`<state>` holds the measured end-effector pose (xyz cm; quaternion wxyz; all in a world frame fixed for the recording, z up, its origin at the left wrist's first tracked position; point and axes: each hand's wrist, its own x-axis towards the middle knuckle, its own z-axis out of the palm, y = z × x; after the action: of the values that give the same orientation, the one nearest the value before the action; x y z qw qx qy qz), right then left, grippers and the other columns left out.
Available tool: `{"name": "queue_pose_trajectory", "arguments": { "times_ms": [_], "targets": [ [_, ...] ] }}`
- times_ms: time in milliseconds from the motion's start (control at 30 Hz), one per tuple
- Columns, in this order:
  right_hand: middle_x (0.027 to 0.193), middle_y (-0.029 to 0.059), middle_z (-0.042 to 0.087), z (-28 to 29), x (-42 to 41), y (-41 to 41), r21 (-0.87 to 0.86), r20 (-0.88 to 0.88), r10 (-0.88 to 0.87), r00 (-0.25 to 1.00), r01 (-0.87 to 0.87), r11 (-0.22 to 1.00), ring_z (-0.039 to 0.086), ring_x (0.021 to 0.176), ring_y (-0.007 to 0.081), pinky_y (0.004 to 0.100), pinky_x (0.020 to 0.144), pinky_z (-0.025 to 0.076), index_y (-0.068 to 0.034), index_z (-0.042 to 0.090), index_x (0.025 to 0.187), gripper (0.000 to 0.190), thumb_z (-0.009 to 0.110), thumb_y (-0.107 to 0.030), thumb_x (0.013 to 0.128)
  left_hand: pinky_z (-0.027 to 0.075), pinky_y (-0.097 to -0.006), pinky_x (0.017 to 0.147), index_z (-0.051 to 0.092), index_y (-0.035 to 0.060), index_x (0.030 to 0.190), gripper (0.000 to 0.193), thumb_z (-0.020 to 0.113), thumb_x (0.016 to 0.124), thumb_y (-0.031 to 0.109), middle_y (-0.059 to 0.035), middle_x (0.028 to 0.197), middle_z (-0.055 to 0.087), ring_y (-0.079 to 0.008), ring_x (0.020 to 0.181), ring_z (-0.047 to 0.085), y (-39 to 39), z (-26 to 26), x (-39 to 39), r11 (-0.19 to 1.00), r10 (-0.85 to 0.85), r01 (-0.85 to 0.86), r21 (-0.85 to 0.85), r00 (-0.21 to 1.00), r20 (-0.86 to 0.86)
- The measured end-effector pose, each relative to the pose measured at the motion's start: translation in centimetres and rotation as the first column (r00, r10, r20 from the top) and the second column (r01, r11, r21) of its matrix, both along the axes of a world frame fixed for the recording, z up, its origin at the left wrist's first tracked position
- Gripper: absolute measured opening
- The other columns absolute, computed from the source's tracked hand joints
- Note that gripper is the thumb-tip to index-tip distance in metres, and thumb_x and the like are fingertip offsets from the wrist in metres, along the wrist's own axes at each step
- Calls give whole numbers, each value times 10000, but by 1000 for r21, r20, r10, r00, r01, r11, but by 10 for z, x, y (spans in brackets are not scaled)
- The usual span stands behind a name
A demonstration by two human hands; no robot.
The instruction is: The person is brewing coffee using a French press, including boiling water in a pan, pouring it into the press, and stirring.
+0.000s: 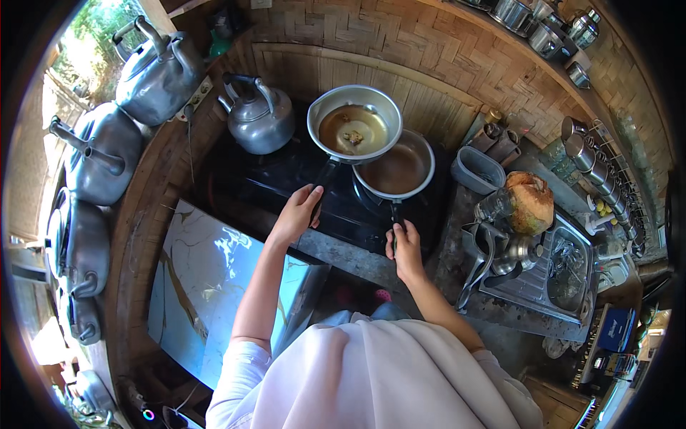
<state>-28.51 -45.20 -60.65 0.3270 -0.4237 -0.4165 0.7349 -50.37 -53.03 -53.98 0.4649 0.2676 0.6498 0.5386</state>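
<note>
My left hand (301,212) is closed around the black handle of a deep metal saucepan (396,128), which holds a shallow yellowish-brown liquid with a small brown clump in it. This pan's rim overlaps the edge of a second metal pan (429,171), whose inside looks brown. My right hand (405,248) grips the dark handle of that second pan. Both pans are over the black glass-topped stove (343,198); whether either one rests on a burner is hidden. A metal kettle (261,123) stands on the stove to the left of the pans.
Several large metal kettles (161,80) line the left ledge. At right are a grey plastic container (478,170), a coconut (529,202), a metal pitcher (477,241) and a steel sink (587,263). A marble-patterned surface (203,268) lies at lower left.
</note>
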Motion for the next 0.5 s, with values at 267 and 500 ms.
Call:
{"name": "queue_pose_trajectory", "arguments": {
  "times_ms": [267,500],
  "targets": [
    [666,17,476,-12,-62,-7,9,-120,162,979,-162,987,426,401,84,222,354,320,-8,443,1090,194,439,-164,975,350,-250,473,469,19,885,330,418,999,324,-1,522,406,-98,453,403,-14,-8,-1,999,-38,37,-31,998,-46],
    [664,20,478,-19,-86,-9,-9,-133,205,970,-208,978,428,397,83,219,354,323,37,336,1273,383,440,-182,977,352,-249,470,464,24,873,329,419,998,325,-1,524,416,-101,454,417,-23,-31,-11,999,-3,1,-47,999,-40]
  ]
}}
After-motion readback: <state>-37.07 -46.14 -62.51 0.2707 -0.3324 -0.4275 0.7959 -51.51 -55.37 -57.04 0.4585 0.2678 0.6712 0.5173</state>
